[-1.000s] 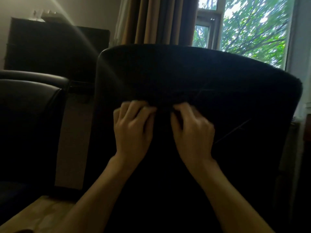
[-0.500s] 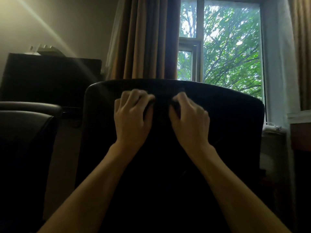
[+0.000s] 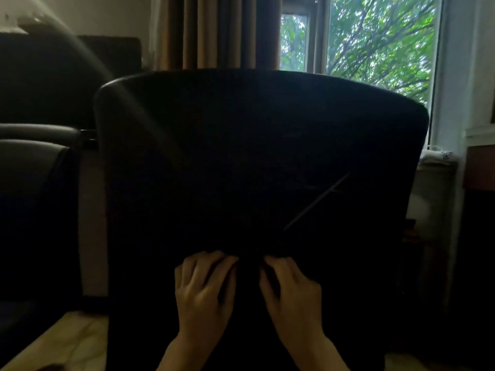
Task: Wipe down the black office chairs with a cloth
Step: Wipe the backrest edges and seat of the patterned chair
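Left hand: palm down on the tall black office chair backrest, fingers curled, pressing; cloth too dark to make out.
Right hand: just beside it, same curled pose.
Chair: upright before a leafy window.

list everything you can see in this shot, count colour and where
office chair backrest: 1, black, centre, fills most of the view
second chair: 1, black, left edge, beside the first
cabinet: 1, dark, back left against the wall
curtain: 1, brown, top centre, left of the window
window: 1, green trees outside, top right
floor: pale, bottom left
cloth: too dark to tell apart from the chair
left hand: fingers curled, on the lower backrest
right hand: fingers curled, on the lower backrest beside the left
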Demonstrator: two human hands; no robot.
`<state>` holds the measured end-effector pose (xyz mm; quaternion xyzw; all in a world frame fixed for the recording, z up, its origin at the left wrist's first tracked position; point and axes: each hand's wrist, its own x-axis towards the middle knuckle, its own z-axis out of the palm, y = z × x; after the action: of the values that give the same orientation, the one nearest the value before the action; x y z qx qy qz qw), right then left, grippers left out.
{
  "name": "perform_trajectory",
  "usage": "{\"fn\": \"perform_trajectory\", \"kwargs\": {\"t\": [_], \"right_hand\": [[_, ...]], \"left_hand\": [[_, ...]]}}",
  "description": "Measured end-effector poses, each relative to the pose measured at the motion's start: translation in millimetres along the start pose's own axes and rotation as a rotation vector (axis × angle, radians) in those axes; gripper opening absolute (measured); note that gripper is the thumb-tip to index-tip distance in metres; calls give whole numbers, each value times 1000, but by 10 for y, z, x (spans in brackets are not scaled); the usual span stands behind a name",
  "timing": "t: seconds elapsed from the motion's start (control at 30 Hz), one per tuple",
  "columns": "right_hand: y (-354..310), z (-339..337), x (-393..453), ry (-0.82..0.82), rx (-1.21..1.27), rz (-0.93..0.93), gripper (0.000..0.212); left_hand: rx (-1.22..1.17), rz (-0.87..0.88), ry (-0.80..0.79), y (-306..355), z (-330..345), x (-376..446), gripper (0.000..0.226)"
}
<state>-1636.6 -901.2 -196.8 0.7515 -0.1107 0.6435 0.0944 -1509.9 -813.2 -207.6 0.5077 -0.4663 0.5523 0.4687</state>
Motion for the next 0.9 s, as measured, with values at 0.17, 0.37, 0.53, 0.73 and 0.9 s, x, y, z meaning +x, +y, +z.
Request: {"fn": "perform_trajectory", "kwargs": {"t": [0.17, 0.37, 0.53, 0.73, 0.9], "right_hand": [[84, -50, 107, 48, 12, -23, 27], [240, -302, 818, 121, 23, -14, 17], [354, -529, 1533, 250, 74, -21, 15], [355, -723, 2072, 378, 106, -3, 14], [336, -669, 1901, 350, 101, 35, 10]], "left_hand": [[10, 2, 19, 70, 59, 80, 20], [10, 33, 96, 247, 270, 813, 19], [32, 59, 174, 427, 339, 1633, 15], [45, 60, 225, 625, 325, 2256, 17], [72, 24, 195, 648, 363, 2116, 16]]}}
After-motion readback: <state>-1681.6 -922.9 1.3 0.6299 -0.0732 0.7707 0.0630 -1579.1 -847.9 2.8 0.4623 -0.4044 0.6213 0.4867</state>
